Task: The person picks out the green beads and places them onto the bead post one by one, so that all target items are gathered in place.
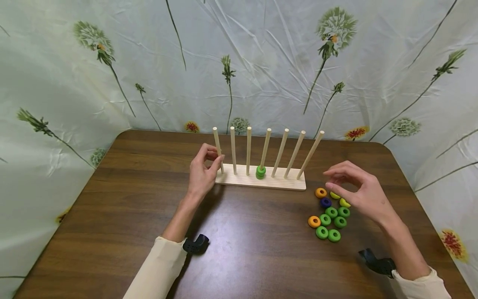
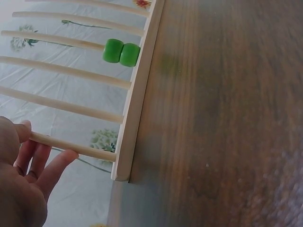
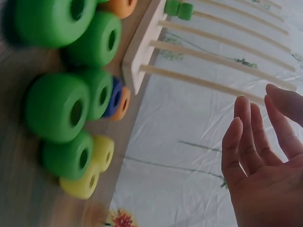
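Note:
A pale wooden peg board (image 1: 242, 179) stands on the table with several upright pegs. My left hand (image 1: 203, 172) holds the leftmost peg (image 2: 80, 147) between thumb and fingers. Two green rings (image 2: 120, 52) are stacked at the foot of the middle peg (image 1: 265, 147). My right hand (image 1: 354, 189) hovers at the right, above and beside the loose rings, with thumb and fingers apart and nothing between them. Nearest to it lie yellow rings (image 3: 90, 175), partly hidden by the hand in the head view. Several loose green rings (image 1: 331, 213) lie in front of them.
Two orange rings (image 1: 314, 221) and a dark blue ring (image 1: 325, 202) lie among the loose ones, right of the board. The brown wooden table (image 1: 254, 249) meets a flower-patterned cloth (image 1: 269, 74) at the back. A black strap (image 1: 196, 244) sits on the left wrist.

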